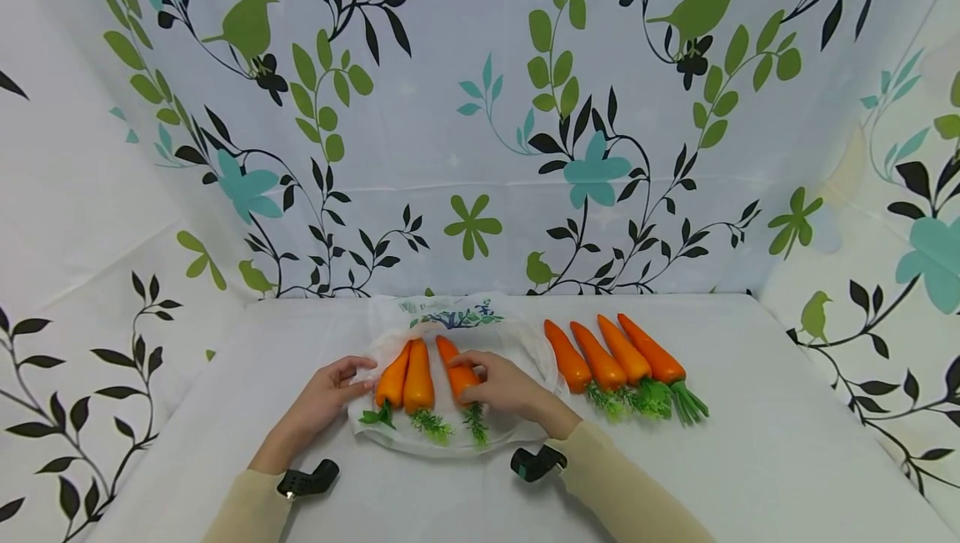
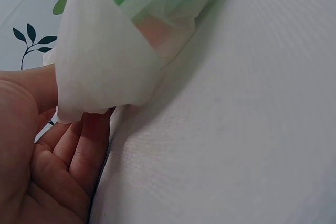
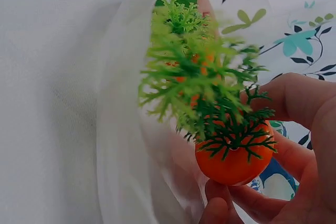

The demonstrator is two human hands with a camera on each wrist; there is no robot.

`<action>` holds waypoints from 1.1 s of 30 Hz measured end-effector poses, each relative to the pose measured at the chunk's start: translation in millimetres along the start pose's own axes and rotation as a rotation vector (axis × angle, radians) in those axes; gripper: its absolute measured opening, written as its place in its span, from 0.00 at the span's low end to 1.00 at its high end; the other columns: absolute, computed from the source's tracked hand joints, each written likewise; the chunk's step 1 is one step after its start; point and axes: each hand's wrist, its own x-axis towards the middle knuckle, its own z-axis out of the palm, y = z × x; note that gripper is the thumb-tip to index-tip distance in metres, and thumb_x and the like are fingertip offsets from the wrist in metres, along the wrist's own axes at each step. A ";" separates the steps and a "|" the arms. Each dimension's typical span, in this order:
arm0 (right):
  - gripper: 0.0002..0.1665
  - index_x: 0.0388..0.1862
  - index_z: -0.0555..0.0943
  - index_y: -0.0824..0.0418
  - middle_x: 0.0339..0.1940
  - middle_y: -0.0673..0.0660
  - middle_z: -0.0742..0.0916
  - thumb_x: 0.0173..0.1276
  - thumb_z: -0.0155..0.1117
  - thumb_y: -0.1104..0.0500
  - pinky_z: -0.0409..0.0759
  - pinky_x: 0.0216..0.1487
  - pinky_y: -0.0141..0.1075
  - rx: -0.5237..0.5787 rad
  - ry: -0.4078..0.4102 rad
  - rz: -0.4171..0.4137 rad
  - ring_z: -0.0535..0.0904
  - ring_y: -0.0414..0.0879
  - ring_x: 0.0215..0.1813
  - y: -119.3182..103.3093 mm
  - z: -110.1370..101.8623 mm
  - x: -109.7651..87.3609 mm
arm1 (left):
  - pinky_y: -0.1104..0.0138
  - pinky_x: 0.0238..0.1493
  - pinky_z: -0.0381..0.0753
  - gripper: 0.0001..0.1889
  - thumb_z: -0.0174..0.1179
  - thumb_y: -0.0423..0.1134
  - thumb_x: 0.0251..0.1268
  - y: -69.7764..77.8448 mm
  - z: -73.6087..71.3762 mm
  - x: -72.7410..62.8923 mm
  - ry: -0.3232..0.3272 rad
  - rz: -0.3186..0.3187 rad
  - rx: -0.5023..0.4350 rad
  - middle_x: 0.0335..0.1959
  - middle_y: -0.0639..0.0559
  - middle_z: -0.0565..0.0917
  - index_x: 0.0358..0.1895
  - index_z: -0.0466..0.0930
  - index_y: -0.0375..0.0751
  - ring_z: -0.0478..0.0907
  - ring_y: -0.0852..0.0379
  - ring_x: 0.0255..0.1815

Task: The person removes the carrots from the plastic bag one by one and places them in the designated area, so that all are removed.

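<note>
In the head view, find the carrot [image 1: 457, 374] on the white bag [image 1: 521, 347], pinched in the right hand's [image 1: 504, 384] grip, with two other carrots [image 1: 419, 380] towards the bag's left side, the left hand [image 1: 324, 397] just beside that edge, and four more carrots [image 1: 599, 357] on the bench [image 1: 420, 497] right of the bag. In the left wrist view, cannot tell whether pinching or spread, with fingertips hidden behind the bag. In the right wrist view, best to steer gently by the thick end, guiding the leaves [image 3: 233, 121] clear of the bag's edge.
</note>
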 end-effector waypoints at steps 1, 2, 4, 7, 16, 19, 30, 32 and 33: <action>0.28 0.62 0.79 0.47 0.61 0.52 0.78 0.62 0.69 0.56 0.77 0.54 0.45 0.000 0.003 0.002 0.74 0.52 0.55 0.2 -0.7 -0.8 | 0.57 0.64 0.71 0.22 0.63 0.43 0.70 0.2 0.0 -0.1 -0.001 0.000 -0.002 0.65 0.39 0.75 0.62 0.75 0.38 0.72 0.49 0.57; 0.28 0.62 0.79 0.47 0.61 0.52 0.78 0.62 0.69 0.56 0.77 0.54 0.45 0.000 0.006 0.003 0.74 0.52 0.55 -0.1 -1.5 -1.7 | 0.60 0.63 0.72 0.21 0.63 0.43 0.70 0.1 -0.2 0.2 0.000 0.000 0.000 0.65 0.39 0.75 0.62 0.75 0.38 0.72 0.50 0.56; 0.28 0.62 0.79 0.47 0.62 0.52 0.78 0.62 0.69 0.57 0.77 0.53 0.45 0.000 0.010 0.003 0.74 0.52 0.55 -1.2 -3.1 -3.4 | 0.63 0.61 0.73 0.21 0.63 0.43 0.70 -1.2 -0.2 1.1 0.000 0.003 0.003 0.65 0.39 0.75 0.62 0.75 0.38 0.73 0.50 0.56; 0.28 0.63 0.80 0.48 0.62 0.53 0.78 0.62 0.69 0.57 0.78 0.53 0.45 0.000 0.014 0.001 0.75 0.53 0.55 -3.9 -5.3 -6.3 | 0.64 0.61 0.74 0.21 0.62 0.42 0.71 -2.4 -0.5 2.1 0.001 0.007 0.007 0.65 0.39 0.75 0.62 0.75 0.38 0.73 0.50 0.56; 0.27 0.62 0.80 0.46 0.61 0.52 0.79 0.62 0.69 0.56 0.79 0.51 0.44 0.005 0.023 0.005 0.76 0.52 0.54 -5.9 -11.3 -13.0 | 0.75 0.52 0.74 0.21 0.62 0.42 0.71 -1.7 0.2 1.8 -0.005 0.003 -0.008 0.64 0.38 0.75 0.62 0.74 0.37 0.75 0.51 0.51; 0.27 0.61 0.81 0.46 0.61 0.52 0.79 0.61 0.70 0.55 0.79 0.48 0.43 0.004 0.030 0.007 0.77 0.51 0.53 -7.1 -14.9 -16.8 | 0.70 0.56 0.74 0.21 0.62 0.43 0.70 -0.7 0.2 1.2 0.002 -0.011 0.006 0.64 0.40 0.76 0.62 0.75 0.38 0.74 0.52 0.52; 0.27 0.63 0.80 0.44 0.63 0.52 0.78 0.63 0.69 0.54 0.78 0.49 0.42 -0.021 0.044 0.003 0.75 0.51 0.55 -6.5 -28.6 -32.3 | 0.51 0.65 0.70 0.22 0.62 0.43 0.70 0.1 0.0 0.2 -0.002 0.010 0.001 0.66 0.38 0.74 0.62 0.75 0.37 0.72 0.49 0.56; 0.27 0.63 0.80 0.45 0.64 0.52 0.78 0.64 0.69 0.54 0.77 0.49 0.42 -0.018 0.047 0.001 0.74 0.52 0.56 -5.5 -31.5 -36.3 | 0.51 0.65 0.70 0.22 0.62 0.43 0.70 -0.7 -0.2 0.5 -0.003 0.010 0.003 0.66 0.38 0.74 0.62 0.75 0.38 0.72 0.49 0.56; 0.27 0.63 0.80 0.45 0.65 0.52 0.77 0.64 0.69 0.54 0.77 0.50 0.43 -0.014 0.048 0.000 0.74 0.52 0.56 -5.2 -33.1 -38.5 | 0.50 0.65 0.69 0.22 0.63 0.43 0.70 -1.1 -0.3 0.8 -0.001 0.008 0.003 0.65 0.38 0.74 0.62 0.75 0.38 0.72 0.49 0.56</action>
